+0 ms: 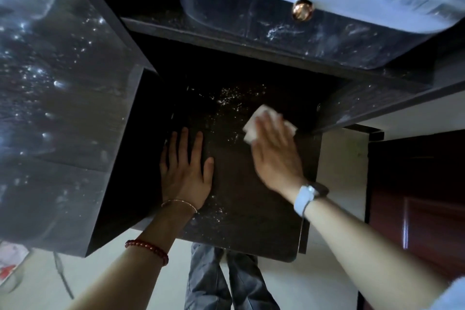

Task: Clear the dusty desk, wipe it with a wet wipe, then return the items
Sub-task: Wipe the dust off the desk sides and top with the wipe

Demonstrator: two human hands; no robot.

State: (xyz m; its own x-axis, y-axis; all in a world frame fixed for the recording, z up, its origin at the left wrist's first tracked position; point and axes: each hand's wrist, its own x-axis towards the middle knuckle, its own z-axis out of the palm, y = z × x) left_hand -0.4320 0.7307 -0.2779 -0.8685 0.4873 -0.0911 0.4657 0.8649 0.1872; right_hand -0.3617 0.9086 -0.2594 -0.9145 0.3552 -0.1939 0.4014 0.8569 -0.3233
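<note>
Left hand: flat, fingers straight and spread, palm resting on the dark surface.
Right hand: straight fingers pressing the white wet wipe onto the surface's far right part.
Dust: pale specks just left of the wipe.

Single head camera, looking steeply down, close over dark desk (wide-angle view)

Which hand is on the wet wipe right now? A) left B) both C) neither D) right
D: the right hand lies with straight fingers pressed on the white wet wipe on the dark desk, while the left hand rests flat on the bare desktop, apart from the wipe.
</note>
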